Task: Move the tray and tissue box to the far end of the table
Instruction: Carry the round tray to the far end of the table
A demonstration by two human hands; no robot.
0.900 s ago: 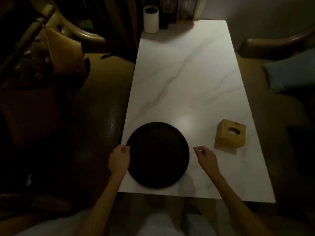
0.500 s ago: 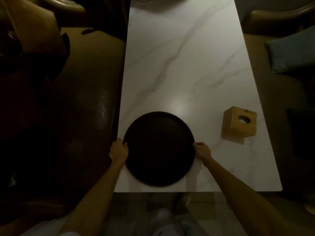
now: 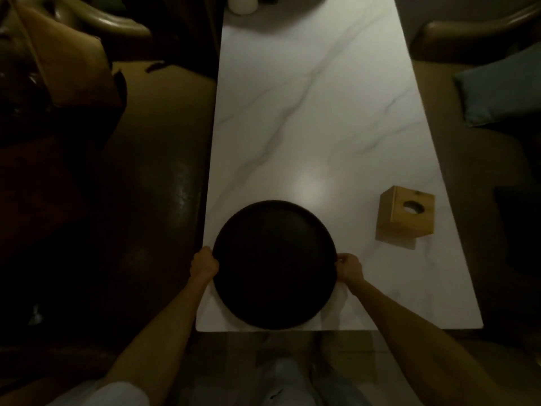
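Observation:
A round black tray (image 3: 274,263) lies at the near end of a long white marble table (image 3: 316,118). My left hand (image 3: 204,262) grips the tray's left rim and my right hand (image 3: 349,267) grips its right rim. Whether the tray is lifted off the table I cannot tell. A wooden tissue box (image 3: 405,215) with a round hole in its top stands on the table to the right of the tray, a hand's width from my right hand.
A white cylinder (image 3: 242,3) stands at the table's far left corner. Dark benches run along both long sides, with a brown cushion (image 3: 70,71) on the left and a blue cushion (image 3: 503,92) on the right. My legs show below the near table edge.
Both hands moved in from beside the tray and closed on its left and right rims. The camera tilted further down over the table. The tissue box stayed put.

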